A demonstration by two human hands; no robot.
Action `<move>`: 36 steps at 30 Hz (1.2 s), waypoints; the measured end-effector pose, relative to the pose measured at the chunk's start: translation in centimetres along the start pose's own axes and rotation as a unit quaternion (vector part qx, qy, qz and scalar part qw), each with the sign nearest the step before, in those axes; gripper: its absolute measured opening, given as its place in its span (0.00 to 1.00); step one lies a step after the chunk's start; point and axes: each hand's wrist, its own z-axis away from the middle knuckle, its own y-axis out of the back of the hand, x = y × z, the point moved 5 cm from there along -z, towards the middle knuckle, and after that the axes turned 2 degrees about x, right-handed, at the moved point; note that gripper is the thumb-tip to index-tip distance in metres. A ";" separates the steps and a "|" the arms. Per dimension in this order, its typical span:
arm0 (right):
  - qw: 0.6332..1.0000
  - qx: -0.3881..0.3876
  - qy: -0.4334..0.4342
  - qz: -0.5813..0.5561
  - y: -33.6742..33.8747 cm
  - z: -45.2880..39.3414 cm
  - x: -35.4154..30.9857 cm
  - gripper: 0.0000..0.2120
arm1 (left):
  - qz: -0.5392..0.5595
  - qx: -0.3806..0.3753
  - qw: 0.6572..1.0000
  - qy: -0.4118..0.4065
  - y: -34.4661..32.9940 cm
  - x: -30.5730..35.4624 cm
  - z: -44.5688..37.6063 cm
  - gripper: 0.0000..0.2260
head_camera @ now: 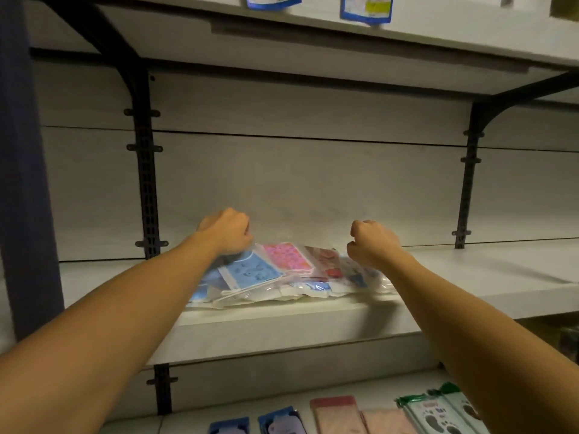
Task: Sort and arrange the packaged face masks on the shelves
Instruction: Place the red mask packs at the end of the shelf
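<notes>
A loose pile of packaged face masks [282,277] is seen lying flat on the middle shelf [470,277], close to its front edge and left of the centre. The packets are clear plastic; a blue printed one [250,270] is on top at the left, a pink one [286,256] lies just beside it, and a red-and-white one [326,261] is placed further to the right.

Both arms are stretched forward over the shelf. The left hand [227,230] is held at the back left corner of the pile with its fingers curled; it seems to pinch the edge of the clear plastic, but the contact is hidden by the hand itself, so it cannot be told for sure. The right hand [371,244] is held at the right end of the pile, also with curled fingers, and whether plastic is gripped there cannot be told either.

On the lower shelf [282,402], more packets are laid in a row: dark blue ones [282,421], pink ones [336,415] and green-edged ones [438,415]. Blue-bordered packets [366,9] are seen at the edge of the upper shelf [313,51]. The shelves are carried by black metal brackets [147,183].
</notes>
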 end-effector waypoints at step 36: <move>0.971 -0.217 0.059 -0.078 -6.4 -4.6 2.3 0.44 | 0.225 0.095 0.946 0.211 -1.5 4.7 -3.8 0.20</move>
